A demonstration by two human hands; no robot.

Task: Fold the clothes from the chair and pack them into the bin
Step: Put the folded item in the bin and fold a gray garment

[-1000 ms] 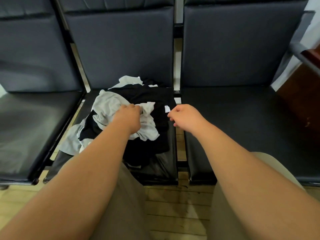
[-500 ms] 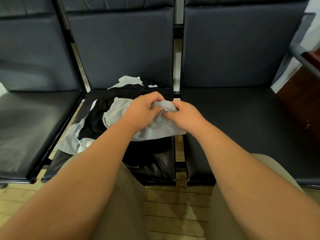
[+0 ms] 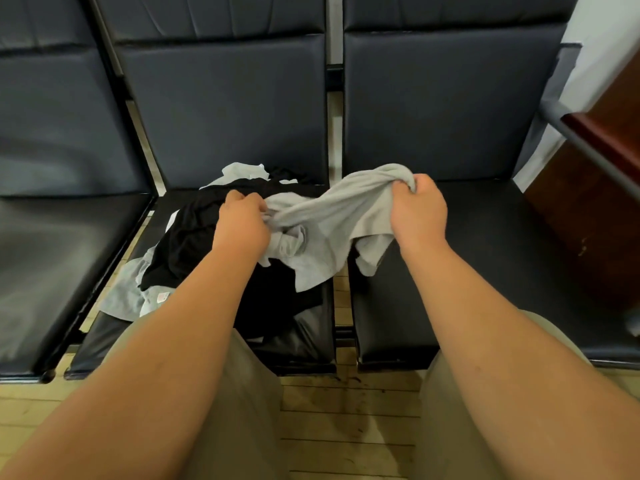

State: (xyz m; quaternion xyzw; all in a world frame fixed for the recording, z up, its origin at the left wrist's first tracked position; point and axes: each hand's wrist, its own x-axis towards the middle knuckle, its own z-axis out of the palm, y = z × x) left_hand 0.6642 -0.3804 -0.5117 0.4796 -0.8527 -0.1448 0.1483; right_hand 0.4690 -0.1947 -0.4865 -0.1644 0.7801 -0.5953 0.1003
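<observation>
The grey garment (image 3: 332,216) is hanging bunched between both hands, just right of the clothes pile (image 3: 194,237). Its long axis is running side to side and rising a little toward the end farther from the pile. The near end is sitting at the pile's right edge, and the far end is reaching out over the seat (image 3: 502,271) to the right of the pile. Its loose lower part is drooping. One flap is touching or nearly touching the pile's right side, I cannot tell which, and a smaller flap is dangling further right.

The left hand (image 3: 240,223) is clenching the end beside the pile, fingers curled into a gathered wad of cloth. The right hand (image 3: 417,213) is gripping the far end from above, with cloth bulging over its knuckles.

The piece seems to be coming free of the pile for folding. Each hand is holding a crumpled handful rather than a clean edge, so the next move probably calls for finding the corners and spreading it flat rightward, away from the pile. The bin is not showing.
</observation>
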